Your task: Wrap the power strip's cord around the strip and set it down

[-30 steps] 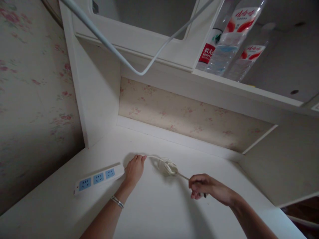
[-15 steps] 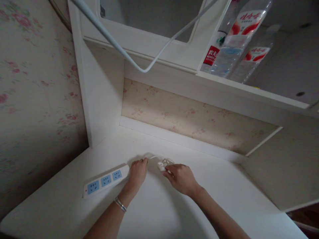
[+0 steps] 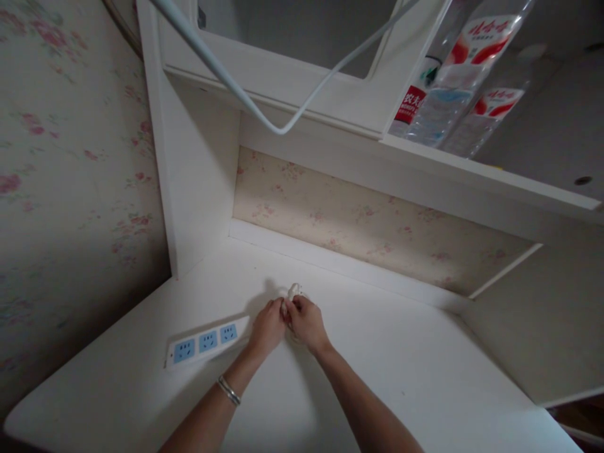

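Observation:
A white power strip (image 3: pixel 207 341) with blue sockets lies on the white desktop, to the left of both hands. Beyond its right end, my left hand (image 3: pixel 268 326) is closed on the strip's white power cord, its fingertips meeting those of the other hand. My right hand (image 3: pixel 306 322) grips the bundled white cord near its plug (image 3: pixel 295 290), which sticks up past the fingers. Most of the coil is covered by my hands, and a little of it shows below the right one.
Above the desktop (image 3: pixel 406 352) hangs a white cabinet with an open shelf holding plastic water bottles (image 3: pixel 465 82). A bent pale rod or cable (image 3: pixel 282 131) crosses in front of it. Flowered wallpaper (image 3: pixel 80 189) covers the left wall, and a side panel (image 3: pixel 538 321) closes the right.
My right hand has moved left with the bundled cord until it meets my left hand. The plug now points upward. The whole view has shifted slightly.

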`<state>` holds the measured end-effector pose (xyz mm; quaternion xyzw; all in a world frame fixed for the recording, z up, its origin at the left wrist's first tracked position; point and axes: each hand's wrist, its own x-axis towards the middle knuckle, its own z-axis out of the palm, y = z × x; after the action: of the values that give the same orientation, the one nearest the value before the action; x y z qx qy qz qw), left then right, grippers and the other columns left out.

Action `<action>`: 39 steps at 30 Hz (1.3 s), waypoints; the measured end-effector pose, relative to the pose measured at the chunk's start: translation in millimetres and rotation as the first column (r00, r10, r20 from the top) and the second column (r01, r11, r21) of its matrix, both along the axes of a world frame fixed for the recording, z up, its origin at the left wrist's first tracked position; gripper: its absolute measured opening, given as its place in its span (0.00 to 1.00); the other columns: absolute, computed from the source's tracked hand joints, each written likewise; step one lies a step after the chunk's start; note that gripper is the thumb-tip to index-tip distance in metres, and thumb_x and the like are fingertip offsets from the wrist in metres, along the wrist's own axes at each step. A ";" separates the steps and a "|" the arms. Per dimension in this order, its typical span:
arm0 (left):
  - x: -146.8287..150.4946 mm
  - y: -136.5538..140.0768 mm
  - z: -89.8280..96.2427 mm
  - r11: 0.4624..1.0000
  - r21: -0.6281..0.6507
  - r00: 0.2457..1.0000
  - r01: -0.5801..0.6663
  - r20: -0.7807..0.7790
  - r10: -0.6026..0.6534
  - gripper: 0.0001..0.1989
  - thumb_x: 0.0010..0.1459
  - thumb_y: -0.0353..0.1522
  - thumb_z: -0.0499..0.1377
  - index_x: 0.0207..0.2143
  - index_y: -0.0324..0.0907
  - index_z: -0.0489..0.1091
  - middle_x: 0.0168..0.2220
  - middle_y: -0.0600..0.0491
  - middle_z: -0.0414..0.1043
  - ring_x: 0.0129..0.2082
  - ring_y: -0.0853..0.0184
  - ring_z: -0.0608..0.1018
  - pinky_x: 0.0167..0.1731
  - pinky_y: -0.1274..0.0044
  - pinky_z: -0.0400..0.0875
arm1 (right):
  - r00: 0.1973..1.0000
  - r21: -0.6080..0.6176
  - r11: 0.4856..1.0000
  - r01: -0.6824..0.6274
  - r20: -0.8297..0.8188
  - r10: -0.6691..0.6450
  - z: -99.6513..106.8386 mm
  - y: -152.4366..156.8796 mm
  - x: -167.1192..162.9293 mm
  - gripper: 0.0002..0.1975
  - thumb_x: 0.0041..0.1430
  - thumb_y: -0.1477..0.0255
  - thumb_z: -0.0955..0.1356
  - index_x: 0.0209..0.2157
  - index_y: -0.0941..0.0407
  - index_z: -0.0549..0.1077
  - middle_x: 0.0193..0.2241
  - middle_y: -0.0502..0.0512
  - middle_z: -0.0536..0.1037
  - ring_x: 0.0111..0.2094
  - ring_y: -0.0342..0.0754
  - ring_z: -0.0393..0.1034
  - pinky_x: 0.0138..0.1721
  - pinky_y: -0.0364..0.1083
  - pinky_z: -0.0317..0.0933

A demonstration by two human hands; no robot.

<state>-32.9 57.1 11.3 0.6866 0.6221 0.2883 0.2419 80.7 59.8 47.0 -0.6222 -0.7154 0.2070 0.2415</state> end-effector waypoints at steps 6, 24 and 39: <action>2.1 3.6 0.1 0.999 0.045 0.977 0.012 0.213 -0.022 0.15 0.60 0.26 0.47 0.43 0.40 0.70 0.42 0.49 0.76 0.41 0.66 0.76 0.40 0.78 0.68 | 0.991 0.085 0.990 -0.114 -0.054 0.118 -2.9 14.5 -0.9 0.16 0.64 0.66 0.57 0.29 0.55 0.71 0.28 0.51 0.75 0.31 0.44 0.68 0.32 0.41 0.57; 4.3 4.0 -13.8 0.984 0.074 0.956 -0.160 0.262 0.135 0.16 0.64 0.32 0.47 0.53 0.39 0.52 0.38 0.46 0.77 0.36 0.63 0.79 0.32 0.77 0.67 | 0.908 0.280 0.920 -0.275 0.389 0.153 10.7 -1.6 35.1 0.13 0.59 0.73 0.63 0.45 0.55 0.73 0.43 0.58 0.76 0.52 0.53 0.62 0.53 0.52 0.54; 6.4 2.0 -14.5 0.963 0.208 0.965 -0.173 0.231 0.124 0.15 0.64 0.32 0.47 0.50 0.39 0.64 0.43 0.44 0.75 0.41 0.62 0.78 0.40 0.73 0.69 | 0.793 0.068 0.952 -0.298 0.573 0.207 -11.2 -13.2 28.1 0.13 0.63 0.71 0.59 0.36 0.53 0.75 0.39 0.56 0.79 0.46 0.50 0.70 0.60 0.58 0.41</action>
<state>-26.5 59.1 -3.2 0.6254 0.6053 0.4474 0.2059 108.8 46.6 35.8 -0.5332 -0.8450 -0.0100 0.0392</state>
